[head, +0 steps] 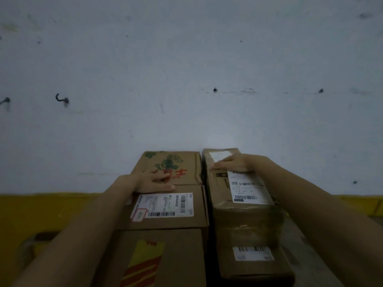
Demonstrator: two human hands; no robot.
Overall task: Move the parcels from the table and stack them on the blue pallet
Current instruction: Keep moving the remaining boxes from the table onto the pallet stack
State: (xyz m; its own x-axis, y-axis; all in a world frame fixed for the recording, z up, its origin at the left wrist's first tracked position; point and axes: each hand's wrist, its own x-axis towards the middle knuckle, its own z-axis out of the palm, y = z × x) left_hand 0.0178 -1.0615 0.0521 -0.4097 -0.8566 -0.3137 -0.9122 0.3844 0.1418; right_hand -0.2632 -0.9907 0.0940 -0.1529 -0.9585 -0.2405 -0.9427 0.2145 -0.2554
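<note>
Two columns of cardboard parcels stand side by side, just touching or nearly so, and the pallet beneath them cannot be seen from this angle. Nearest on the left is a box with a yellow and red print (157, 259); on it sits a box with a white shipping label (165, 206), and beyond that a box printed with a green figure (170, 164) that reaches back to the pale wall (186, 69). On the right, a low box with a barcode sticker (252, 264) carries a long tape-wrapped parcel (240, 195).

The left hand (154, 182) lies flat, fingers spread and relaxed, across the seam between the labelled box and the green-printed one, pressing rather than grasping. The right hand (234, 163) rests palm down on the far end of the long parcel, fingers extended, holding nothing.

Risk, as I judge it, lies in the pushing. A shove with the left hand could slide the labelled box off square, leaving it overhanging the box below. The long parcel is narrow and its wrap looks slick; pressure at the far end alone might skew or tip it. Both columns look tall enough to lean if bumped.
</note>
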